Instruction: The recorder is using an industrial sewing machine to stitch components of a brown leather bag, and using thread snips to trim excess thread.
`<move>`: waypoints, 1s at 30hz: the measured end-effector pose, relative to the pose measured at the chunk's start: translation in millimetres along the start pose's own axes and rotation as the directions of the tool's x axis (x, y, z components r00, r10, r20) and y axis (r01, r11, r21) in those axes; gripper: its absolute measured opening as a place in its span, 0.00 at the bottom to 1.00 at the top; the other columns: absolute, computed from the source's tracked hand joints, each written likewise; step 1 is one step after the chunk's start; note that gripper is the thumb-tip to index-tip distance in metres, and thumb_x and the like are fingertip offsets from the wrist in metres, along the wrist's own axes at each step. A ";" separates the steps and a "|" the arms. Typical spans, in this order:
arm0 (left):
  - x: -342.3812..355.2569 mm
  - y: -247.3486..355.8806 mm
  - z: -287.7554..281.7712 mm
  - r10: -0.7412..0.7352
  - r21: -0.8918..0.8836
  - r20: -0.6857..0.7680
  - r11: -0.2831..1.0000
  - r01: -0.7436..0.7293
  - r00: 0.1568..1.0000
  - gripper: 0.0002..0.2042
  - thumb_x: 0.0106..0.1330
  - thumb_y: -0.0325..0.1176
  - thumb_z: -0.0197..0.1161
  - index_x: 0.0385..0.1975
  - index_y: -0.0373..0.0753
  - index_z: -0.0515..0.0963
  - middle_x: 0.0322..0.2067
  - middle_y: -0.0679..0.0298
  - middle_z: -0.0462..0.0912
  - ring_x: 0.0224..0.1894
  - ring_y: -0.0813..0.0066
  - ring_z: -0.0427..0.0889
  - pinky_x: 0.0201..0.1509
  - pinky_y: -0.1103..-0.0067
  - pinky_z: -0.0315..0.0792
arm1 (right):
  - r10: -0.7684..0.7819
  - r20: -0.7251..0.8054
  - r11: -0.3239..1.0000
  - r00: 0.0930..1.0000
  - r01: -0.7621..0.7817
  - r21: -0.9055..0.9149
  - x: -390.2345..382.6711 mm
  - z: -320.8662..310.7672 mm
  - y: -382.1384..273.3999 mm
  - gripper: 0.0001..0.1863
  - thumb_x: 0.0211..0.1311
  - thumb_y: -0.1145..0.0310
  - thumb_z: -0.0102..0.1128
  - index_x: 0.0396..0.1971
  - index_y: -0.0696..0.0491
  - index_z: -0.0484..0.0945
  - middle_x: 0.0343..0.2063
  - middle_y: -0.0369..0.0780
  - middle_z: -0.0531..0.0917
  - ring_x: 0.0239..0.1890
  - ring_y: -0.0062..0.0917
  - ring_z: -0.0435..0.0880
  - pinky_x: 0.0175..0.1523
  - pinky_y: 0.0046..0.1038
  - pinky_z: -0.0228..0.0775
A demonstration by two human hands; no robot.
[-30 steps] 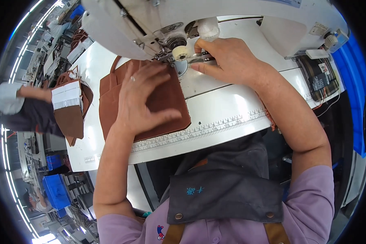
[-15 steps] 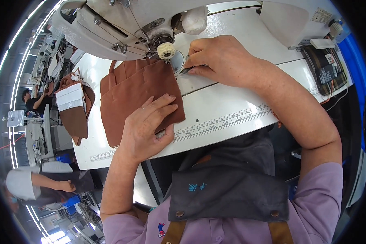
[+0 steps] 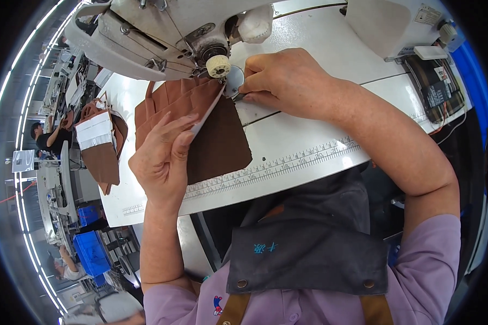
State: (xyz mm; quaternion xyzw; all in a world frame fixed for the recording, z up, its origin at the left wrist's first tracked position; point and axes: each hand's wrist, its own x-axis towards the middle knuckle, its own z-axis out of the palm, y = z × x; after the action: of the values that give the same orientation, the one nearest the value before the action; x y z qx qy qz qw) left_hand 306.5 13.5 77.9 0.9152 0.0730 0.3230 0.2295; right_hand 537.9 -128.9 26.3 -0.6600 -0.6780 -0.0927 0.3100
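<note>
My left hand [image 3: 160,157] grips the top layer of a brown leather bag piece [image 3: 162,97], lifting it at its right side to show a pale edge and a darker brown layer [image 3: 217,146] beneath. The piece lies at the sewing machine [image 3: 173,38], its top end near the needle area below a cream knob [image 3: 218,65]. My right hand [image 3: 276,84] is closed beside the round plate [image 3: 234,76], right of the piece, with a small metal thing under its fingertips, mostly hidden.
A stack of brown and white pieces [image 3: 95,135] lies at the table's left. A dark control pad [image 3: 434,92] sits at the right. A ruler strip [image 3: 298,154] runs along the front edge. Co-workers [image 3: 51,135] and blue bins [image 3: 91,252] are off to the left.
My left hand has moved from lying over the piece to lifting its top layer leftward, exposing the darker layer. My right hand shifted slightly left. A nearby person moved toward the lower left.
</note>
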 end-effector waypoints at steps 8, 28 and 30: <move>-0.3 10.6 2.0 0.069 0.106 0.210 0.990 -0.093 0.975 0.07 0.67 0.35 0.69 0.34 0.38 0.88 0.37 0.64 0.91 0.43 0.71 0.90 0.62 0.63 0.75 | -0.030 0.047 0.990 0.998 0.036 -0.136 4.1 1.2 -12.3 0.06 0.58 0.67 0.62 0.28 0.49 0.86 0.35 0.38 0.83 0.37 0.35 0.87 0.40 0.38 0.79; 0.1 -22.0 38.1 0.119 0.127 0.330 0.978 -0.168 0.937 0.21 0.61 0.35 0.72 0.53 0.35 0.82 0.58 0.56 0.81 0.67 0.55 0.75 0.72 0.58 0.65 | -0.018 0.091 0.965 0.996 0.041 -0.259 2.5 -0.9 -16.9 0.05 0.57 0.69 0.62 0.29 0.49 0.86 0.34 0.39 0.83 0.37 0.34 0.89 0.39 0.36 0.80; 0.0 -22.0 37.8 0.110 0.123 0.344 0.979 -0.161 0.932 0.21 0.62 0.35 0.72 0.53 0.34 0.81 0.59 0.56 0.81 0.68 0.54 0.74 0.74 0.57 0.64 | -0.028 0.058 0.962 0.998 0.043 -0.270 2.3 -0.9 -15.6 0.05 0.56 0.69 0.62 0.29 0.49 0.86 0.33 0.38 0.83 0.36 0.33 0.89 0.38 0.36 0.80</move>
State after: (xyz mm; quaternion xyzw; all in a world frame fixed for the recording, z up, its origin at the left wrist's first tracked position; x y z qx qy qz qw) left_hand 330.5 18.9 41.7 0.9743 -0.0068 0.1713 0.1463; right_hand 523.5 -129.3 32.7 -0.6863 -0.6786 -0.1726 0.1967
